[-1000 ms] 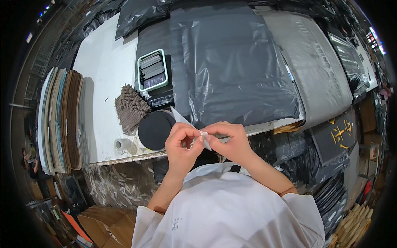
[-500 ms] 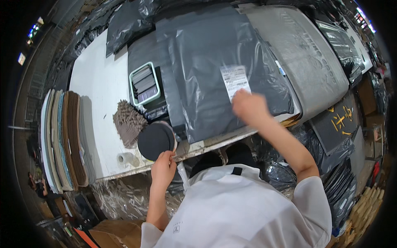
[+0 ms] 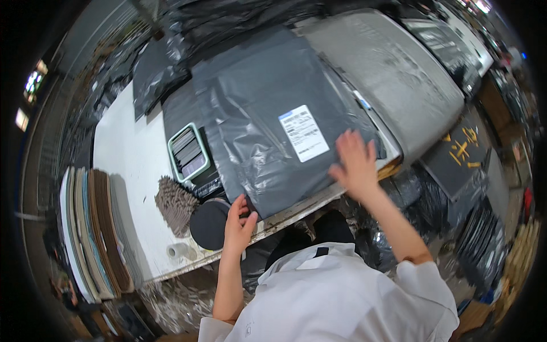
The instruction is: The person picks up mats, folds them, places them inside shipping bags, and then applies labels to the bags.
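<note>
One bare left hand [image 3: 238, 225]: bent at the near left corner of the dark-grey glossy plastic bag [image 3: 250, 114], just beside the round black disc [image 3: 207, 225]; cannot tell whether pinching or merely resting.
Bare right hand [image 3: 354, 162]: spread wide, gripping nothing, well apart from the left; cannot tell whether pressing the bag or hovering.
Bag: lying flat on the white-topped bench [image 3: 137, 171], wrinkled along the left side.
White printed rectangular label [image 3: 304, 133]: lying aslant on the bag, just left of the right hand.
Label trouble: might crease or lift at a corner if laid over rippling plastic.
Bag trouble: might slip over the bench's near edge if tugged.
Left side: crowded by disc, grey-brown shaggy cloth [image 3: 175, 206] and mint-green rectangular box [image 3: 188, 154]; likely to be bumped in a leftward sweep.
Right side: hemmed in by the silver-grey package [image 3: 393, 80].
Roomiest way: upward, above the bag.
</note>
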Available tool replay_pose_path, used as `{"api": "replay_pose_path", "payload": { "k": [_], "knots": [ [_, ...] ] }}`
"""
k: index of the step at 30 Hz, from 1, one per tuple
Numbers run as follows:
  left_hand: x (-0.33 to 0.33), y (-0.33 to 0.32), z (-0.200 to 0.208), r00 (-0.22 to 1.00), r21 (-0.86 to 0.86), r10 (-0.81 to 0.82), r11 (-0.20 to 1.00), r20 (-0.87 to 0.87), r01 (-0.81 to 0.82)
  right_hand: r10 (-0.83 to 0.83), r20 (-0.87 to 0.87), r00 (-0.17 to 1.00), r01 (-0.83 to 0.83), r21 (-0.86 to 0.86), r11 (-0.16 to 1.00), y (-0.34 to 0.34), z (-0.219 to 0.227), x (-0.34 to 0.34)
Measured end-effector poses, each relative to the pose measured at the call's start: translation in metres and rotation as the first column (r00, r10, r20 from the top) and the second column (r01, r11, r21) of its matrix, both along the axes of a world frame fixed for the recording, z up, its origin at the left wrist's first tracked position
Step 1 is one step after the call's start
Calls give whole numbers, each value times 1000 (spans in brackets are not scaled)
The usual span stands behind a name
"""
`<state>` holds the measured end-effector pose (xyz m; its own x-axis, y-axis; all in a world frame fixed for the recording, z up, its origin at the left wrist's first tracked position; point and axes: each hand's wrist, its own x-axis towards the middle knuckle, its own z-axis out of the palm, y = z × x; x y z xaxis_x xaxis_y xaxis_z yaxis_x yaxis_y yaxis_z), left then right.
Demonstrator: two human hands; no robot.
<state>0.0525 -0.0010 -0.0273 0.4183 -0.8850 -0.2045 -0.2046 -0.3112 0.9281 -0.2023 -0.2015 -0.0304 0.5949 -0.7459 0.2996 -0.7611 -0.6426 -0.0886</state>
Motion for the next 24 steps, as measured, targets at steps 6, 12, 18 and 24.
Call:
{"api": "replay_pose_path", "payload": {
  "k": [6, 12, 18, 24],
  "knots": [
    [-26, -64, -33, 965, -22, 28, 999, -261, -34, -414, 324, 850, 275, 398, 875, -72, 10, -39],
    [59, 62, -96, 771, 388, 71, 891, -633, 237, -705, 311, 637, -289, 945, 156, -2, 41, -143],
    [-145, 12, 45, 959, 467, 49, 880, -279, 91, -748, 534, 394, -346, 840, 418, 92, -57, -134],
    [-210, 14, -9, 489, 40, -772, 550, 405, 834, -762, 633, 136, -6, 770, 638, 230, -28, -266]
  ]
}}
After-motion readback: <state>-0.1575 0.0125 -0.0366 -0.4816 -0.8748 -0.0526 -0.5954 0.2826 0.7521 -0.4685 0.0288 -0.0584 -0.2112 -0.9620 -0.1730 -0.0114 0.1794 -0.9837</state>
